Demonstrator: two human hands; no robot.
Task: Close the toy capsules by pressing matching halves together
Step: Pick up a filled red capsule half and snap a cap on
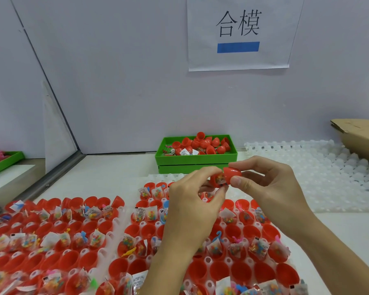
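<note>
My right hand [266, 184] pinches a red capsule half [232, 174] between thumb and fingers, its open side turned left. My left hand [196, 194] holds the other red half [217, 180], which has a small bag of coloured toys inside. The two halves meet above the white tray [158, 224]; whether they touch is unclear. Below both hands, several open red halves [241, 271] sit in the tray, many with toy bags [258, 246], and one blue half [166, 204] shows beside my left hand.
A second tray of red halves [51, 231] lies at the left. A green bin [195, 155] with closed red capsules stands behind my hands. Empty white trays [328, 177] spread at the right, under a cardboard box [360, 135]. Another green tray [2, 162] is far left.
</note>
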